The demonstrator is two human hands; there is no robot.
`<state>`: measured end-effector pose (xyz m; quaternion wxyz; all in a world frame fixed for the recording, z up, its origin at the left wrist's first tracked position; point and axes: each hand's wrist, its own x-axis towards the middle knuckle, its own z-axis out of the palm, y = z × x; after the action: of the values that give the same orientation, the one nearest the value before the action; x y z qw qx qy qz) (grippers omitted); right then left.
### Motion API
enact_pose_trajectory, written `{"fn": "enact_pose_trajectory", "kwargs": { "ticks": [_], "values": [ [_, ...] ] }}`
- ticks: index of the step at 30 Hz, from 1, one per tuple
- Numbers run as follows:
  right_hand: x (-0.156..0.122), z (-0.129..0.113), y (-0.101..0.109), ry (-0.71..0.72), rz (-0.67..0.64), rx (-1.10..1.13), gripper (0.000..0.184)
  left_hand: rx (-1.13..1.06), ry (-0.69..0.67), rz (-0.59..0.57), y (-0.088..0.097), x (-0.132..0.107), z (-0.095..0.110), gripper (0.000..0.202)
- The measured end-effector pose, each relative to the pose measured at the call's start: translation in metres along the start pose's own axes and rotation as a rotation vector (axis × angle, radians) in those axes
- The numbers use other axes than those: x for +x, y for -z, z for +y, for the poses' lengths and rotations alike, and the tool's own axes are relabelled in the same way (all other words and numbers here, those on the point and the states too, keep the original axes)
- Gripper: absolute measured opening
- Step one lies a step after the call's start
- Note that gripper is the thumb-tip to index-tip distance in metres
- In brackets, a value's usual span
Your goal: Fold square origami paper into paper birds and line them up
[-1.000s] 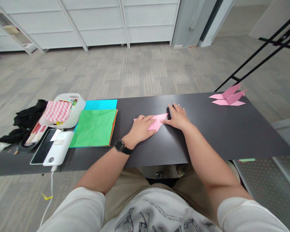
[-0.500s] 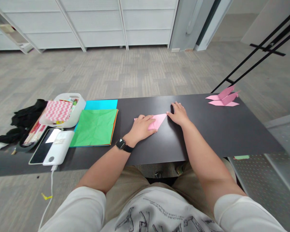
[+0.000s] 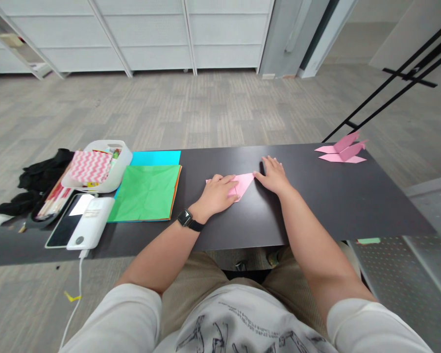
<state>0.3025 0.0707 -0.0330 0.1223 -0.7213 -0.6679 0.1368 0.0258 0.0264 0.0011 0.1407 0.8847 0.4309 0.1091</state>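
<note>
A folded pink paper [image 3: 242,184] lies flat on the dark table [image 3: 316,206], its point aimed to the right. My left hand [image 3: 216,195], with a black watch on the wrist, presses flat on the paper's left part, fingers stretched out. My right hand [image 3: 274,175] rests flat on the table at the paper's right tip, fingers spread, thumb touching the point.
A finished pink paper figure [image 3: 341,151] sits at the table's far right corner. A stack of green paper [image 3: 145,192] over a blue sheet [image 3: 155,158] lies left of my hands. Further left are a white tray [image 3: 103,184], a white power bank [image 3: 91,229], a phone and black cloth.
My right hand slid along the paper from over its right part to its tip. The left hand stayed pressed on the paper.
</note>
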Motion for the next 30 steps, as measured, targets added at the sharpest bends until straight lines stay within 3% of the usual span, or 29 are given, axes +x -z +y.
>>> {"fn": "enact_pose_trajectory", "kwargs": {
  "ticks": [4, 12, 15, 26, 30],
  "values": [
    [-0.008, -0.007, 0.002, 0.043, -0.033, -0.051, 0.082, -0.017, -0.007, 0.012, 0.0, 0.0, -0.003, 0.044],
    [-0.035, -0.038, 0.013, 0.176, -0.219, -0.093, 0.109, -0.045, 0.025, 0.02, -0.002, 0.006, -0.007, 0.043],
    [-0.042, -0.046, 0.014, 0.225, -0.26, -0.109, 0.11, -0.057, 0.039, 0.016, -0.001, 0.007, -0.008, 0.044],
    [-0.047, -0.05, 0.012, 0.313, -0.245, -0.118, 0.114, -0.108, -0.018, 0.018, -0.002, 0.01, -0.011, 0.054],
    [-0.042, -0.046, 0.012, 0.298, -0.247, -0.102, 0.113, -0.16, 0.011, 0.152, 0.004, 0.01, -0.019, 0.056]
  ]
}}
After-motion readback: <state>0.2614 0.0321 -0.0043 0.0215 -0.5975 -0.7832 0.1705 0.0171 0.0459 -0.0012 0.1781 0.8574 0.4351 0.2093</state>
